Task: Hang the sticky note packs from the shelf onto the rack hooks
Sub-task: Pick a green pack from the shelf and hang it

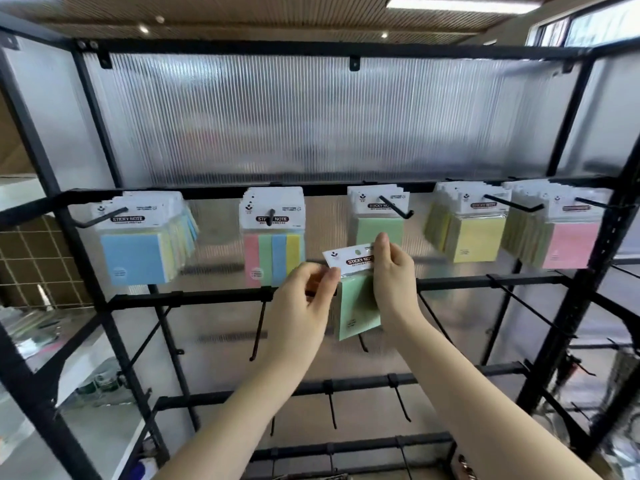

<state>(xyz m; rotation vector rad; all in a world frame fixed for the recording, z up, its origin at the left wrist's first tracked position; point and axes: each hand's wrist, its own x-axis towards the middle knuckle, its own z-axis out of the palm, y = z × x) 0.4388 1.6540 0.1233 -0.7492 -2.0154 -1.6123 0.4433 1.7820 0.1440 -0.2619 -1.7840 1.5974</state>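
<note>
Pack in hand: a green pack (356,303) is held up in front of the rack, tilted, its white header card leaning left – just below the middle hook (398,208) of the top row and not yet on it.
Left hand: the left hand (304,299) pinches the pack's left edge, at the lower corner of the header.
Right hand: the right hand (393,271) grips the right side, thumb and fingers closed on the header's upper corner.
Done so far: all five top-row hooks carry packs. From the left – a blue-fronted bunch (138,251), a striped bunch (273,244), green packs (377,226) on the middle hook, a yellow bunch (474,237) and a pink-fronted bunch (568,240).
Left to do: by my judgement the held pack goes with the other greens, so its hole must still be lined up with the hook tip and slid on.
Lower rows: the hooks on the lower bars (491,282) look bare – whether they are meant to be filled I cannot tell.
Shelf: the supply shelf is not clearly in view, so how many packs remain cannot be told.
Progress: well along on the top row, with at least this one pack outstanding.
</note>
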